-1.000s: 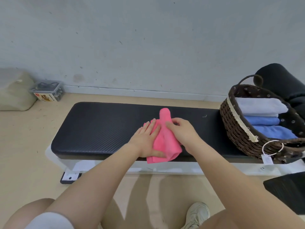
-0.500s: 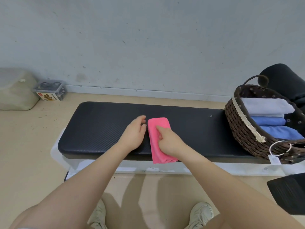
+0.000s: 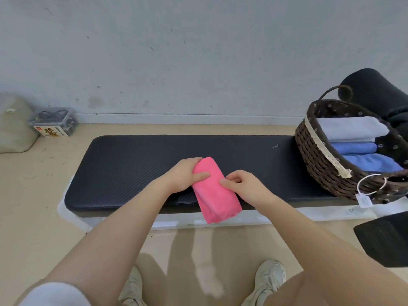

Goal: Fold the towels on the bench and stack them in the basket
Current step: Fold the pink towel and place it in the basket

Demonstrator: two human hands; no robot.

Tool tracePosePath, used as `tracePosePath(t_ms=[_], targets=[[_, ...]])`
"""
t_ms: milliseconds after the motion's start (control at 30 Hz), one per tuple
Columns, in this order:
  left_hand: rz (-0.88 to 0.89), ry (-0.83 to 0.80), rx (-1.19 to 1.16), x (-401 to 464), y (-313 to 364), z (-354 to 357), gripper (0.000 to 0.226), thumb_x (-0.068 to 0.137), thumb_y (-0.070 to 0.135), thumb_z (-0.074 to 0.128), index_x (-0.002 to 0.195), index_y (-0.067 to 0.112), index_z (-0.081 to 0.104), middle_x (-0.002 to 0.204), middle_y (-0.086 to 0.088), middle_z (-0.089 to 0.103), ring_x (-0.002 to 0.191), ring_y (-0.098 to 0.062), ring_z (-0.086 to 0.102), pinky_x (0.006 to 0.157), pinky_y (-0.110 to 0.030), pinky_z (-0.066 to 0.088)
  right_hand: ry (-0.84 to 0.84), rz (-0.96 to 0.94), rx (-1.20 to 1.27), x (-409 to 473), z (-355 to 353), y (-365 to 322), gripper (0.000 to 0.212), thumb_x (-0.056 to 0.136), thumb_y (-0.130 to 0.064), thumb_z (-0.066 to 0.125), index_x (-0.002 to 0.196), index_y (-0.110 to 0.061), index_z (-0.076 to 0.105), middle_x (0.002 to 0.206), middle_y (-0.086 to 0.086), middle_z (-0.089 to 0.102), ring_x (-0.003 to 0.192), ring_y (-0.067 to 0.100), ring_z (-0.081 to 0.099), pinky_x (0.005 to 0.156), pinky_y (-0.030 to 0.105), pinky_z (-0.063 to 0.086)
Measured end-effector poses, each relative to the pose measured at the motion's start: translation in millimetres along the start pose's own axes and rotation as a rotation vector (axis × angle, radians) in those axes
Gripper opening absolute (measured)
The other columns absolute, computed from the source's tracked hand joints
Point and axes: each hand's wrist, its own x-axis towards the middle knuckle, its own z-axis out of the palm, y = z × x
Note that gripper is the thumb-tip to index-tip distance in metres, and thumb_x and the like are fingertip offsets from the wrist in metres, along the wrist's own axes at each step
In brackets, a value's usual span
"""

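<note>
A folded pink towel point(image 3: 215, 193) lies across the front edge of the black padded bench point(image 3: 136, 164), its near end hanging over the edge. My left hand point(image 3: 185, 175) grips its far left side, thumb on top and fingers curled round the far end. My right hand point(image 3: 240, 184) pinches its right edge with thumb and fingers. A dark wicker basket point(image 3: 320, 166) stands on the bench's right end and holds a folded white towel point(image 3: 351, 129) above two folded blue towels point(image 3: 362, 154).
A grey wall runs behind the bench. On the floor at far left sit a beige bag point(image 3: 15, 124) and a small clear box point(image 3: 53, 122). A black cushion point(image 3: 375, 91) lies behind the basket. A black object point(image 3: 386, 237) is at right. My shoes point(image 3: 269, 279) are below.
The towel has turned a little, its near end swinging right. My left hand moved from beside the towel onto its far end. My right hand shifted from the top to the right edge.
</note>
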Motion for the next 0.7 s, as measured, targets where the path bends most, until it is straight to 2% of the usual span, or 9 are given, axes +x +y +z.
tracePosePath(t_ms=[67, 133, 233, 300, 367, 433, 500, 600, 700], targets=[[0.032, 0.006, -0.085, -13, -2, 1, 0.039, 0.082, 0.044, 0.058, 0.111, 0.018, 0.059, 0.109, -0.002, 0.065, 0.1, -0.02, 0.06, 0.09, -0.04, 0.048, -0.061, -0.02, 0.004, -6, 6, -1, 0.039, 0.079, -0.042, 0.071, 0.105, -0.015, 0.061, 0.104, 0.001, 0.064, 0.1, 0.019, 0.061, 0.087, 0.039, 0.053], [0.025, 0.017, -0.129, -24, -2, 3, 0.035, 0.077, 0.049, 0.056, 0.097, 0.02, 0.06, 0.096, -0.001, 0.066, 0.089, -0.019, 0.061, 0.082, -0.037, 0.05, -0.047, -0.06, -0.259, -10, 13, -2, 0.043, 0.075, -0.046, 0.071, 0.108, -0.022, 0.058, 0.104, -0.006, 0.06, 0.106, 0.019, 0.05, 0.09, 0.039, 0.046], [-0.002, -0.022, -0.185, -39, 7, 6, 0.028, 0.083, 0.038, 0.064, 0.099, 0.016, 0.058, 0.097, 0.004, 0.06, 0.088, -0.014, 0.056, 0.074, -0.025, 0.045, 0.014, -0.117, -0.779, -22, 27, -3, 0.058, 0.072, -0.051, 0.068, 0.115, -0.021, 0.044, 0.11, -0.002, 0.049, 0.109, 0.022, 0.039, 0.089, 0.036, 0.033], [0.002, -0.026, -0.174, -49, 16, 9, 0.027, 0.087, 0.028, 0.063, 0.107, 0.012, 0.055, 0.107, 0.003, 0.052, 0.093, -0.011, 0.051, 0.072, -0.016, 0.04, 0.054, -0.157, -0.862, -29, 35, 2, 0.053, 0.073, -0.051, 0.067, 0.105, -0.017, 0.041, 0.107, 0.001, 0.043, 0.111, 0.025, 0.037, 0.09, 0.036, 0.032], [0.023, -0.045, -0.236, -61, 29, 8, 0.034, 0.086, 0.027, 0.064, 0.117, 0.016, 0.052, 0.116, 0.006, 0.049, 0.1, -0.009, 0.05, 0.079, -0.016, 0.042, 0.083, -0.162, -0.762, -33, 34, 8, 0.048, 0.071, -0.05, 0.068, 0.094, -0.018, 0.041, 0.101, 0.0, 0.037, 0.111, 0.026, 0.037, 0.092, 0.035, 0.034], [0.037, -0.06, -0.33, -70, 42, 3, 0.036, 0.081, 0.033, 0.065, 0.111, 0.018, 0.052, 0.106, 0.005, 0.057, 0.095, -0.011, 0.055, 0.084, -0.028, 0.046, 0.077, -0.156, -0.555, -36, 23, 11, 0.045, 0.068, -0.045, 0.071, 0.09, -0.017, 0.045, 0.101, -0.002, 0.04, 0.108, 0.025, 0.041, 0.089, 0.036, 0.04], [0.056, -0.028, -0.43, -76, 57, -1, 0.037, 0.078, 0.036, 0.062, 0.107, 0.016, 0.052, 0.099, 0.002, 0.06, 0.093, -0.012, 0.057, 0.086, -0.033, 0.046, 0.024, -0.155, -0.265, -43, 1, 9, 0.04, 0.065, -0.036, 0.075, 0.089, -0.017, 0.05, 0.097, -0.003, 0.051, 0.098, 0.022, 0.052, 0.08, 0.038, 0.048], [0.106, 0.018, -0.732, -75, 86, 0, 0.031, 0.078, 0.026, 0.063, 0.107, 0.019, 0.056, 0.1, 0.003, 0.065, 0.096, -0.012, 0.061, 0.088, -0.029, 0.048, -0.027, -0.23, 0.001, -59, -47, 3, 0.033, 0.068, -0.02, 0.078, 0.088, -0.019, 0.052, 0.087, -0.005, 0.057, 0.079, 0.014, 0.058, 0.062, 0.029, 0.049], [0.147, 0.023, -0.988, -66, 119, 10, 0.036, 0.076, 0.014, 0.062, 0.111, 0.016, 0.056, 0.099, 0.002, 0.066, 0.093, -0.011, 0.063, 0.079, -0.023, 0.052, -0.029, -0.331, 0.094, -74, -100, 2, 0.035, 0.068, -0.014, 0.082, 0.09, -0.019, 0.054, 0.087, -0.004, 0.06, 0.077, 0.009, 0.059, 0.063, 0.022, 0.048]])
